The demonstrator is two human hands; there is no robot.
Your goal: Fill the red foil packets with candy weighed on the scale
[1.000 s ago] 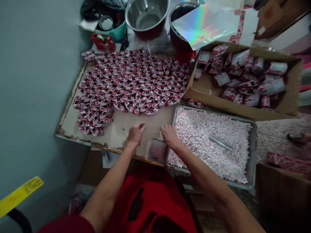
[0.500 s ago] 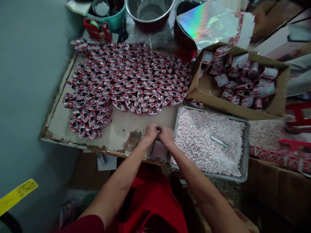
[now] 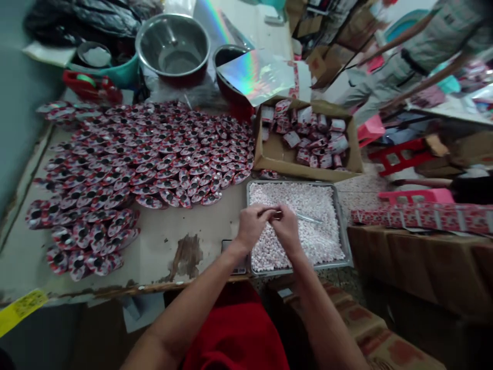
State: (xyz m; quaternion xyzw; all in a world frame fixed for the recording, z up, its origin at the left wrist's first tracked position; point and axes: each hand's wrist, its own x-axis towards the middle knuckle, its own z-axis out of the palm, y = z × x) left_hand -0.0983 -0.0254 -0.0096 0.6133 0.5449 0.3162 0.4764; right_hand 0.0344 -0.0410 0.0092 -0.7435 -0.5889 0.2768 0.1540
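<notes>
Left hand, right hand: fingers curled, tips meeting above white pellets in metal tray; grip contents, I cannot tell. Printed packets, massed leftward: lettering illegible. Yellow tag: likewise.

A plain red garment covers the body's front — soft folds showing low down — and the left hand, right hand and both forearms are bare.

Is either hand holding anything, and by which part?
Cannot be told: the left hand and right hand are close together over the tray, and anything between them is too indistinct to identify.
</notes>
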